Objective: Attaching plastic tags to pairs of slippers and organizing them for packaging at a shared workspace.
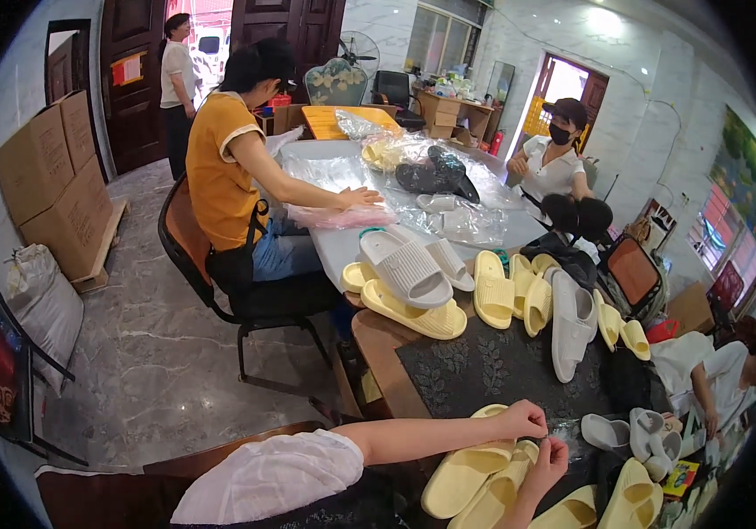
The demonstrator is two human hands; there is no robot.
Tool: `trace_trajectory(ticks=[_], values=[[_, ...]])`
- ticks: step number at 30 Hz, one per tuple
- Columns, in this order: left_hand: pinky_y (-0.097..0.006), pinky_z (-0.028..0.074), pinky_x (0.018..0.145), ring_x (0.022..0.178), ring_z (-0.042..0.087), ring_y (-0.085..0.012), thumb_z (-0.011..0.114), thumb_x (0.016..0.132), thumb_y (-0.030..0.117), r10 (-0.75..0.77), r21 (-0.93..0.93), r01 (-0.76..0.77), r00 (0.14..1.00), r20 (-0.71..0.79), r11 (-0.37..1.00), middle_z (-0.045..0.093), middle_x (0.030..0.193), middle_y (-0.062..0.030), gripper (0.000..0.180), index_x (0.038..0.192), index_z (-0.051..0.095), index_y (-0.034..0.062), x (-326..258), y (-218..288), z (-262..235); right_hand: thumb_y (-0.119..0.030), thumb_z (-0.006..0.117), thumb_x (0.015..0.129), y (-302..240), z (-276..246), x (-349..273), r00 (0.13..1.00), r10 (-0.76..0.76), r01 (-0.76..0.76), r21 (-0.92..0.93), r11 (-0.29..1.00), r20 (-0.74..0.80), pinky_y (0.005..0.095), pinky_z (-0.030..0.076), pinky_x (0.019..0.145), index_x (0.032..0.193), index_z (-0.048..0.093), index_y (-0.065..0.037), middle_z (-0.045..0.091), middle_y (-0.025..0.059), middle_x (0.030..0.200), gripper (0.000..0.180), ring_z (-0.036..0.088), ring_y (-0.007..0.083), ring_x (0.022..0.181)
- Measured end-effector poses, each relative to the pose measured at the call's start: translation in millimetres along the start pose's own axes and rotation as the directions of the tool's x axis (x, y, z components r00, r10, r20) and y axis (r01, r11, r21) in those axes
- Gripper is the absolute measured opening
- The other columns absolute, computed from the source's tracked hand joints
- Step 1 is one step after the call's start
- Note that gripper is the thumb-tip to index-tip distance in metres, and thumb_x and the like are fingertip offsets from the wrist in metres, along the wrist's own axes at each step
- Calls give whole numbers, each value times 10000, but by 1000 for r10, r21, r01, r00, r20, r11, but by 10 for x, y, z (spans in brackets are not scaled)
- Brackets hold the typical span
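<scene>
My left hand (524, 420) reaches in from the lower left, its thumb and fingertips pinched together. Close below it, my right hand (549, 465) is also pinched, and the fingertips of both hands nearly meet. Whatever they hold is too small to make out. Directly under my hands lies a pair of pale yellow slippers (459, 479). Clear plastic film (572, 438) shows just right of my fingers. More yellow slippers (632, 494) lie to the right of my right hand, beside grey slippers (655, 438).
Yellow and grey slippers (406, 267) crowd the far edge of the dark patterned table mat (484, 370). Beyond, a person in orange (228, 159) presses on pink plastic at a grey table (329, 256). Others sit at the right. Cartons (52, 176) stand at the left.
</scene>
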State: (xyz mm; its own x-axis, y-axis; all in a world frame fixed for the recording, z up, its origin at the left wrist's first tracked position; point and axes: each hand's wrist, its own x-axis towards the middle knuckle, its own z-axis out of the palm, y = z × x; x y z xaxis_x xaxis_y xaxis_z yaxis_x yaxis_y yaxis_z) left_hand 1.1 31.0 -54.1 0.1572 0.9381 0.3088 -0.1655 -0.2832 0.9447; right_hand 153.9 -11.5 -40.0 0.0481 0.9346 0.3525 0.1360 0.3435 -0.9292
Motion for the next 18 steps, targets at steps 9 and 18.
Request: trace_trajectory(ticks=[9,18], values=[[-256,481,613,656,599,-78,729,736,167,-15,-1,15,999,44,1000,675,700,-28,161,782,703,15,-4,-33,18,-27,604,879,36,-29,1,998,60,-60,85,995,2,239,422,698,877,570,3,564,21,834,46,500,96,763],[-256,483,608,649,591,-74,725,746,142,-3,-53,6,999,49,999,672,696,-24,141,796,708,11,1,-31,51,-43,603,894,-13,-13,-40,1000,11,-11,22,1000,-29,238,426,715,872,569,-1,558,15,835,59,494,95,770]])
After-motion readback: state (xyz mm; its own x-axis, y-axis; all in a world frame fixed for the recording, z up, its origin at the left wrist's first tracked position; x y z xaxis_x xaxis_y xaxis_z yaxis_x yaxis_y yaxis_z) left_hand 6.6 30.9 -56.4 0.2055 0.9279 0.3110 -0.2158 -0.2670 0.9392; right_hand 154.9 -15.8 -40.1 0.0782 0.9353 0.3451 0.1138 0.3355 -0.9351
